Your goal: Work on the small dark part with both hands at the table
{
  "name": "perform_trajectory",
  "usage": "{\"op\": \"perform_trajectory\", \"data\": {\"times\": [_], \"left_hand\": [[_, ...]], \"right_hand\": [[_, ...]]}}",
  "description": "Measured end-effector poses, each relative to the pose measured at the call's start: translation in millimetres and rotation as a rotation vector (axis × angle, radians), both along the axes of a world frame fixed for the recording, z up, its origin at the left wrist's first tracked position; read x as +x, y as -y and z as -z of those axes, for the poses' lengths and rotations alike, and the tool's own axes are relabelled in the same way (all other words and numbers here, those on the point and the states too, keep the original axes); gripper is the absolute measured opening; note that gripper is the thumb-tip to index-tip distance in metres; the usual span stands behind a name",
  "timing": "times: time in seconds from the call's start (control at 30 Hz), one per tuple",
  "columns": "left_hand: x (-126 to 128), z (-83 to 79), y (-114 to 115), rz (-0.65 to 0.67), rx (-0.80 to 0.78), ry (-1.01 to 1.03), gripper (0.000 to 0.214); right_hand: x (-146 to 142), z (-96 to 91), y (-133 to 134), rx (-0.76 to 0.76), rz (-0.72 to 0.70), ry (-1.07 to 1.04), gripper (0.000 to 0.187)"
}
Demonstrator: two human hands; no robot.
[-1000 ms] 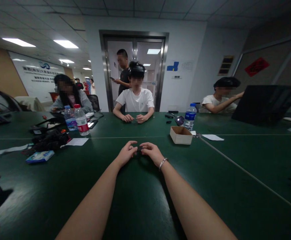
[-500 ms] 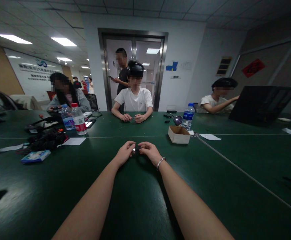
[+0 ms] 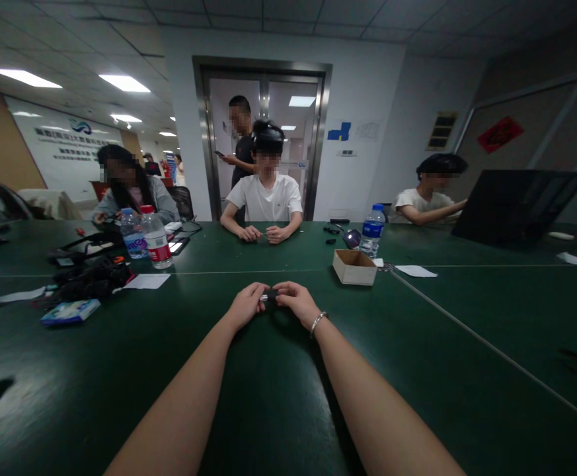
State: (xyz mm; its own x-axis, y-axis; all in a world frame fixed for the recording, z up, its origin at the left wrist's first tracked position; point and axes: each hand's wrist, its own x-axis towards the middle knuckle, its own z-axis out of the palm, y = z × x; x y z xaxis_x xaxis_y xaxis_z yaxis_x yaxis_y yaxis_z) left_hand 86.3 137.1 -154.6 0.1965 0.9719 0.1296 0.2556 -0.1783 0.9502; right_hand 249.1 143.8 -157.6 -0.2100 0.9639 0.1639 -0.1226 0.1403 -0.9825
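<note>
My left hand [image 3: 245,305] and my right hand [image 3: 296,302] meet over the dark green table [image 3: 278,396], fingertips almost touching. Both pinch a small dark object with a metal end [image 3: 269,295] between them; it is too small to name. My right wrist carries a thin silver bracelet [image 3: 317,322]. Both forearms stretch forward from the bottom edge of the view.
A small open cardboard box [image 3: 353,266] stands beyond my right hand, with a water bottle [image 3: 370,231] behind it. Two bottles [image 3: 155,237], black cables [image 3: 90,277] and a blue packet [image 3: 69,311] lie at the left. A person in a white shirt [image 3: 266,197] sits opposite; others sit left and right. A dark laptop lid [image 3: 513,206] stands at right.
My hands stay together on the small object, fingers shifting slightly. The view has drifted a little.
</note>
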Motion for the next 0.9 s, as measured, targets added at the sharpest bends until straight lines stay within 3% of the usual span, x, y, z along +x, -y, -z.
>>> {"op": "perform_trajectory", "data": {"times": [0.2,0.33,0.9], "left_hand": [[-0.4,3.5,-1.6,-0.02,0.067,0.023,0.053],[-0.3,2.3,-1.2,0.009,0.007,-0.008,0.04],[-1.2,2.6,0.4,0.027,0.061,0.007,0.043]], "right_hand": [[-0.1,1.7,-1.1,0.011,0.012,-0.006,0.026],[-0.4,2.5,-1.8,0.021,-0.002,0.009,0.026],[0.5,0.0,-0.1,-0.002,0.026,-0.011,0.027]]}}
